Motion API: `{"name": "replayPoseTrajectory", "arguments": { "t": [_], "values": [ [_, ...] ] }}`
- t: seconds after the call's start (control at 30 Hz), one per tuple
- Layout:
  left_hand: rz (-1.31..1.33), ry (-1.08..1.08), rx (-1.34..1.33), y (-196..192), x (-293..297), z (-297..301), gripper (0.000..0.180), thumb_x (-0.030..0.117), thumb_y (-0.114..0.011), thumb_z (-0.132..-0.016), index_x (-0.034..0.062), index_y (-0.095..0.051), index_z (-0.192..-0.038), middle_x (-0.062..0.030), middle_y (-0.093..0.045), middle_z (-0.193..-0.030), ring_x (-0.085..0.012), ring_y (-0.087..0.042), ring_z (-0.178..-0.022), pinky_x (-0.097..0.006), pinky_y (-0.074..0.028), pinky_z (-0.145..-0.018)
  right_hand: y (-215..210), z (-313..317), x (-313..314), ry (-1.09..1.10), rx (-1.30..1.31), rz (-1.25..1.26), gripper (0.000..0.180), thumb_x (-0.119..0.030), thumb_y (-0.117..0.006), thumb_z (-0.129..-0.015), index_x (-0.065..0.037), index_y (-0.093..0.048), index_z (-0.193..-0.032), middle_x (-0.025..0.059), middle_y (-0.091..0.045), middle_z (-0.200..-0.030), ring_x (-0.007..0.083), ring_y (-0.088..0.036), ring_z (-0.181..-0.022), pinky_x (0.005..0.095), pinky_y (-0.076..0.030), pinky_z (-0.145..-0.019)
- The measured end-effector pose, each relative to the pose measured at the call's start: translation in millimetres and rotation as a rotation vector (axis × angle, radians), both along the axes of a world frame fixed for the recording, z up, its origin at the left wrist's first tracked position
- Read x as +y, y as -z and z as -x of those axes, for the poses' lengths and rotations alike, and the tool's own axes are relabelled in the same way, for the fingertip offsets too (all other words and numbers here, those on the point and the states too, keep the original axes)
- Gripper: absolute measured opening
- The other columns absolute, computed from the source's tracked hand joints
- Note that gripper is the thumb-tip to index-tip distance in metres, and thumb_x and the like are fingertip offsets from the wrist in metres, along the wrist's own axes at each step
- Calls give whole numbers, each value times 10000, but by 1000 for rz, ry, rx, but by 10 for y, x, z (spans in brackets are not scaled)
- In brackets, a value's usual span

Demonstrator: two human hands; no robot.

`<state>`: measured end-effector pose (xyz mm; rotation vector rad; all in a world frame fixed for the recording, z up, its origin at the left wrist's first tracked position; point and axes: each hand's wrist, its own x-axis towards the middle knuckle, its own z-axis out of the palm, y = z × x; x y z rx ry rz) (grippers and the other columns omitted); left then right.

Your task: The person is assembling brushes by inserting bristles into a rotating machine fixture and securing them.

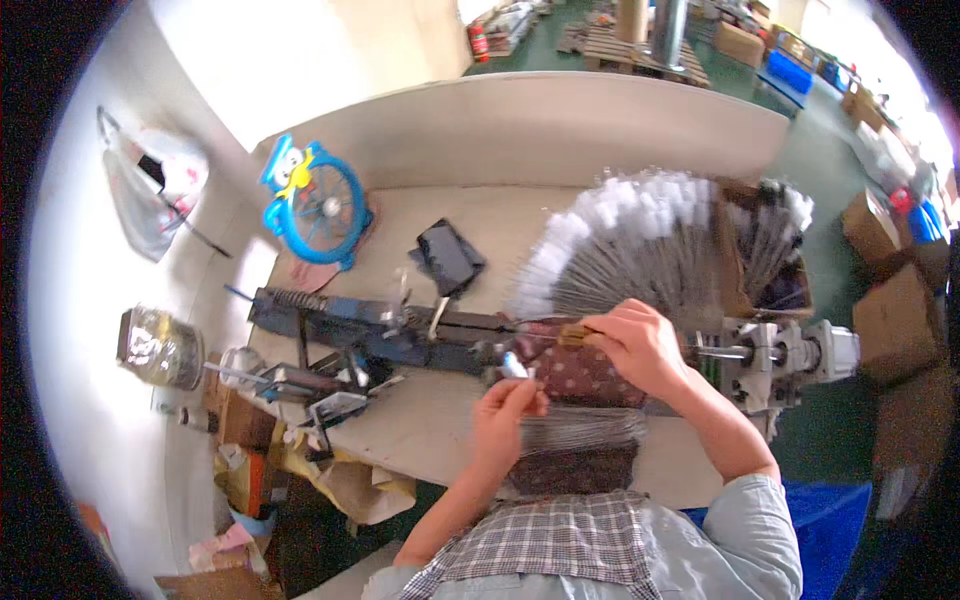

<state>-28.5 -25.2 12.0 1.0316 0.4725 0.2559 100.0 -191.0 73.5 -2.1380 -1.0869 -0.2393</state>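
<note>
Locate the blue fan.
In the head view, the blue fan is at upper left, beyond the long dark bar and left of the flat black object.

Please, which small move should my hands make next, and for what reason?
Perhaps the left hand should move slightly toward the brass-coloured piece. The right hand holds that piece, while the left pinches a small blue-and-white item, too blurred to identify. The hands are close together but apart, so a short, slow approach seems enough.
</note>
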Motion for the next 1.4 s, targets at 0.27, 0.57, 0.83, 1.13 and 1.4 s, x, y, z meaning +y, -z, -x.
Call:
{"name": "replayPoseTrajectory", "arguments": {
  "t": [0.27,0.57,0.83,1.13,1.4],
  "values": [
    [-74,205,-89,188,-413,-532,160,160,-555,-904,18,-606,-956,-65,-623,-800,-105,-550,-638,-230,-435,-577,45,-29,-282,20,475,-149,194,-159,-647,-765,-37,-668,-914,131,-652,-805,296,-617,-766,367,-495,-703],
    [-48,-69,46,21,-284,-469,133,176,-577,-891,49,-604,-919,-36,-618,-792,-88,-543,-621,-224,-435,-564,-30,-88,-200,-72,-66,-73,122,-194,-647,-733,-83,-650,-783,53,-588,-712,236,-579,-754,368,-474,-690],
    [166,-30,49,-91,-182,-426,143,201,-559,-904,61,-583,-888,-28,-600,-724,-97,-540,-574,-229,-444,-540,199,-126,421,8,-43,181,168,-222,-599,-766,-87,-653,-848,66,-614,-756,255,-593,-770,387,-475,-679],
    [63,136,70,-86,-110,-395,400,413,-414,-949,38,-554,-958,-67,-616,-818,-151,-593,-685,-269,-474,-632,97,-82,420,-9,367,114,221,-261,-592,-809,-74,-683,-886,106,-646,-796,285,-609,-780,368,-478,-693],
    [446,-75,-40,-45,-157,-436,384,439,-397,-941,93,-533,-1034,-46,-584,-966,-148,-561,-890,-309,-448,-793,136,214,573,113,-122,48,300,-243,-701,-673,-84,-651,-923,28,-635,-882,221,-574,-874,358,-434,-761]
  ]
}}
